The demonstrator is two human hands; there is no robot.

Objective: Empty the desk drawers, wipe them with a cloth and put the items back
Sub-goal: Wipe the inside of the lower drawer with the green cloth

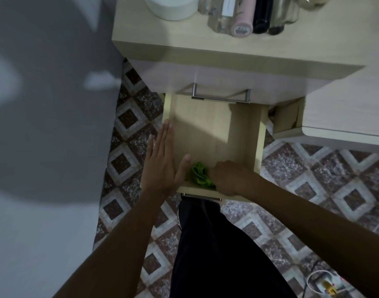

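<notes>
Green cloth (200, 177) sits bunched in the right hand's (228, 179) curled fingers at the drawer's (207, 127) front edge — left hand (162, 160) flat, fingers together, steadying the side — I'd wipe corners next.

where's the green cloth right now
In the head view the cloth lies inside the open drawer, at its near edge, gripped by the right hand with the left hand's thumb just beside it.
</notes>
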